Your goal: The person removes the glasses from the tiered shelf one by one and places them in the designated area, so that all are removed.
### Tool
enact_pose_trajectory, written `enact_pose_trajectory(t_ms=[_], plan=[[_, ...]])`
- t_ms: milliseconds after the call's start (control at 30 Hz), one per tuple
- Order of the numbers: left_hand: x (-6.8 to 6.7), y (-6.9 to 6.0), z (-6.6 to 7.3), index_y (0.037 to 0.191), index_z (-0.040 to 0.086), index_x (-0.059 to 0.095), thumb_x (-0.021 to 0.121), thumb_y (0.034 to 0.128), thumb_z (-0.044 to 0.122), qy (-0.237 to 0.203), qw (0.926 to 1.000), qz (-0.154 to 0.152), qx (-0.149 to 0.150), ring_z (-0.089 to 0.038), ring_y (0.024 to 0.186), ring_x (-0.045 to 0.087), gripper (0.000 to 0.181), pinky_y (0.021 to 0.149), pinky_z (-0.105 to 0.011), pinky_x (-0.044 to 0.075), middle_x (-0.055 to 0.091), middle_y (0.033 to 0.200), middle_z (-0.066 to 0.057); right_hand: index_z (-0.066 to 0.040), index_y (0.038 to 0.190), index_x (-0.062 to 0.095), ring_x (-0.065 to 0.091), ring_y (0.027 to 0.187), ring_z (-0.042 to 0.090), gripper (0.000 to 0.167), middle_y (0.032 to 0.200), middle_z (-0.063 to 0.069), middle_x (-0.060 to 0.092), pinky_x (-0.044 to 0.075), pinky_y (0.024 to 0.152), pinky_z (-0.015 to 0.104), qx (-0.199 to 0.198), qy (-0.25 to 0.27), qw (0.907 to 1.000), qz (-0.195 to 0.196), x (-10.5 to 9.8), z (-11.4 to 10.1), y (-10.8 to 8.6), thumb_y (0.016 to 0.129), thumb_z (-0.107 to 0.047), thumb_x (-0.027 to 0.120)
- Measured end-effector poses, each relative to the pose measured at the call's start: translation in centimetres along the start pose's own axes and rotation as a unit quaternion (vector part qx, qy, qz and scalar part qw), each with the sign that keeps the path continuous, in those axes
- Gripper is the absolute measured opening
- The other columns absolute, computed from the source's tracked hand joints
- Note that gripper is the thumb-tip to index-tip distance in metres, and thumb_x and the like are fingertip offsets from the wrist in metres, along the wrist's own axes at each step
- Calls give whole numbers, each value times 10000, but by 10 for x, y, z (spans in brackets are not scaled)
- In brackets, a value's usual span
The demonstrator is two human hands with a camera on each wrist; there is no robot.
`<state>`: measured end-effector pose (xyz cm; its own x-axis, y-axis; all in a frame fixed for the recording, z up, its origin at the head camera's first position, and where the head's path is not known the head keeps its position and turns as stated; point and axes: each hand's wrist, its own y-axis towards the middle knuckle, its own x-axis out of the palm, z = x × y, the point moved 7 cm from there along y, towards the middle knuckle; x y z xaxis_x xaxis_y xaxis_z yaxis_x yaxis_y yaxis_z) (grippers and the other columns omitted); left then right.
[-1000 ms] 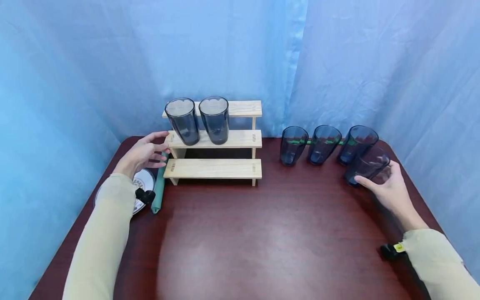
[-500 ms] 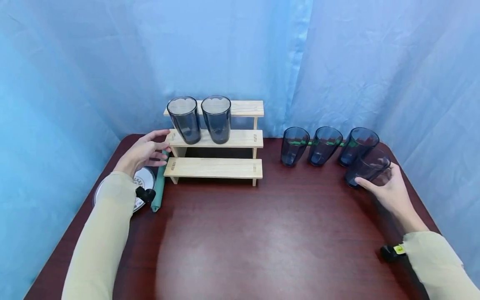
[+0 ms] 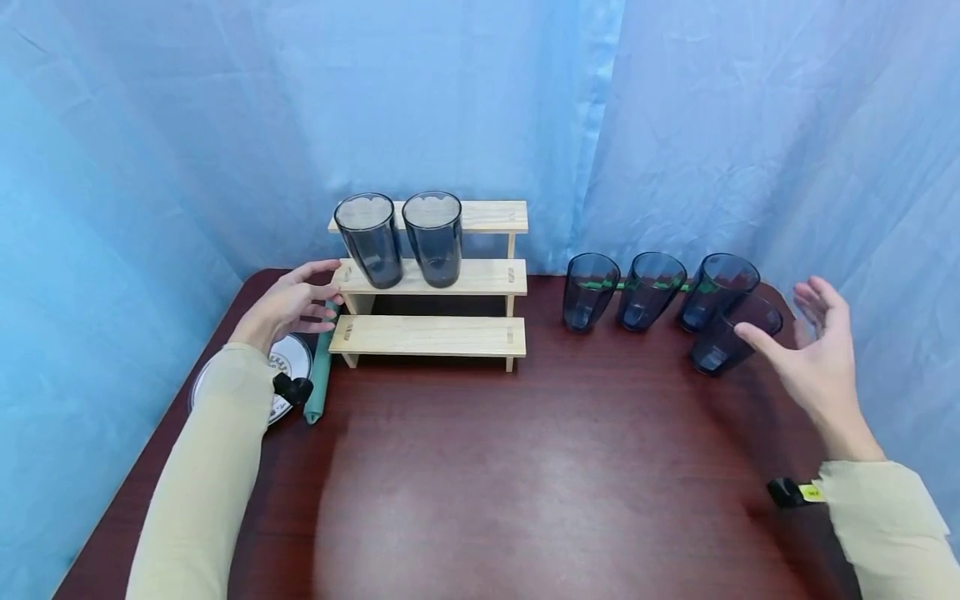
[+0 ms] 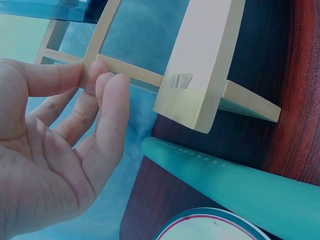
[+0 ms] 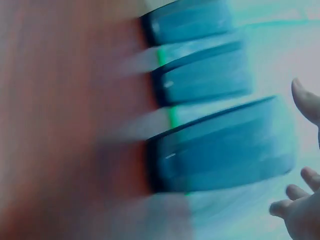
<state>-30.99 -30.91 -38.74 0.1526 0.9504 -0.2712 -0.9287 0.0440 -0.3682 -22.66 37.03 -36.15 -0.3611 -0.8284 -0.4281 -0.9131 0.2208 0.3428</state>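
Observation:
A three-tier wooden stand (image 3: 427, 336) has two dark tinted glasses, a left one (image 3: 372, 250) and a right one (image 3: 435, 250), upright on its middle tier. My left hand (image 3: 288, 307) pinches the left end of that middle tier; in the left wrist view, thumb and fingertips meet on the wood (image 4: 90, 65). At the right, my right hand (image 3: 821, 358) is spread with nothing in it, just right of the nearest glass (image 3: 723, 342). Behind that glass, several similar glasses (image 3: 590, 292) stand in a row. The right wrist view is blurred.
A green rolled item (image 3: 318, 375) and a round white item with a printed pattern (image 3: 288, 358) lie left of the stand, partly under my left arm. A thin green strip (image 3: 618, 286) runs behind the glasses. Blue curtains (image 3: 480, 100) enclose the dark red table (image 3: 525, 467).
My right hand has let go of the nearest glass and drawn back to the right, its fingers spreading. The glass stays where it was. My left hand keeps its place on the stand.

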Motion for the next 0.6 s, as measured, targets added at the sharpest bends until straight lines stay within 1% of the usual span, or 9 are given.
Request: enact_pose_trajectory(t_ms=[100, 200, 300, 433, 600], plan=[[0, 1, 0, 1613, 331, 278, 562, 1058, 287, -10, 10000, -2, -11, -208, 793, 656, 625, 771, -376, 593, 645, 1079, -33, -180, 1572, 317, 328, 1455, 149, 852, 1561, 16, 348, 308, 1131, 187, -344, 201, 9990, 196, 2, -31, 1, 874, -6, 774], [1, 2, 0, 1612, 330, 279, 563, 1058, 288, -24, 10000, -1, -12, -203, 786, 657, 624, 767, -374, 594, 647, 1090, -44, -160, 1553, 375, 366, 1436, 153, 820, 1553, 28, 379, 353, 1101, 186, -642, 398, 9971, 130, 12, -55, 3, 863, 36, 771], [1, 2, 0, 1613, 330, 277, 562, 1059, 288, -32, 10000, -9, -14, -200, 783, 655, 624, 766, -372, 594, 646, 1115, -64, -165, 1564, 373, 393, 1425, 176, 831, 1552, 57, 399, 388, 1082, 201, -941, 569, 9938, -156, 28, -75, 7, 865, 70, 756], [0, 2, -1, 1615, 336, 270, 558, 1061, 285, -35, 10000, -38, -37, -202, 779, 652, 627, 775, -383, 595, 645, 1122, -68, -183, 1582, 345, 403, 1427, 202, 855, 1562, 74, 396, 411, 1074, 225, -1204, 768, 9879, -612, 57, -97, 11, 874, 77, 748], [-1, 3, -2, 1618, 345, 257, 560, 1059, 294, -18, 9999, -78, -65, -214, 794, 654, 638, 796, -406, 594, 638, 1142, -75, -192, 1583, 334, 412, 1421, 223, 850, 1567, 55, 399, 436, 1069, 270, -1290, 1100, 9795, -1087, 94, -123, 14, 884, 28, 764]])
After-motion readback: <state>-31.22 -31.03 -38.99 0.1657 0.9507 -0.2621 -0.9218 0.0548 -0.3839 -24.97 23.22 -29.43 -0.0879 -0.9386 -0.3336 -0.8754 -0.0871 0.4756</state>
